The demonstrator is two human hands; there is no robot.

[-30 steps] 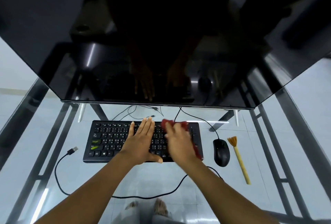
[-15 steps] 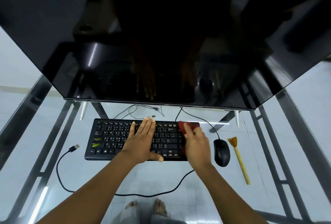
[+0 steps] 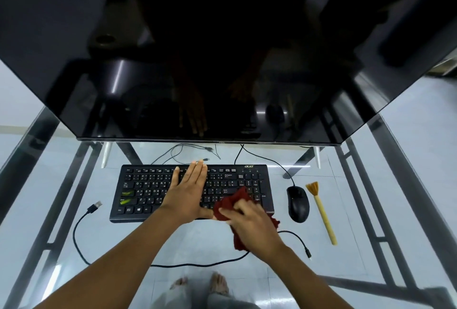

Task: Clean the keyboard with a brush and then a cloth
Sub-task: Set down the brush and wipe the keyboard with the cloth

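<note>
Nearest the camera, bare feet point(image 3: 197, 285) show through the glass table point(image 3: 408, 150), and a black cable point(image 3: 79, 242) with a USB plug loops across the glass in front of the keyboard. The right hand point(image 3: 254, 224) is closed around a bunched dark red cloth point(image 3: 232, 203), pressing it on the front right part of the black Acer keyboard point(image 3: 148, 190); part of the cloth hangs over the keyboard's near edge onto the glass. The left hand point(image 3: 188, 192) lies open and flat on the middle keys, fingers together and pointing away, thumb just beside the cloth. Right of the keyboard sits a black wired mouse point(image 3: 298, 203), and just beyond that to the right lies the brush point(image 3: 321, 211) with a pale yellow handle, bristles pointing away, untouched on the glass. Farther back, thin wires trail under a large dark monitor point(image 3: 222, 49) that reflects both hands
</note>
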